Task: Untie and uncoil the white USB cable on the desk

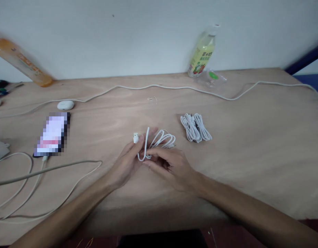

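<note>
A white USB cable (159, 142) is looped into a small coil at the middle of the wooden table (252, 165). My left hand (129, 162) grips the coil from the left, with the cable's white plug (135, 137) sticking up past my fingers. My right hand (171, 167) pinches the coil's lower loops from the right. A second white cable (195, 127), coiled and bundled, lies on the table just right of my hands, untouched.
A phone (52, 134) lies at the left with a charging cable plugged in. A long white cord (174, 87) runs across the back. A yellow drink bottle (201, 51) stands by the wall, an orange bottle (21, 62) leans at far left, and a white earbud case (65, 104) sits near the phone.
</note>
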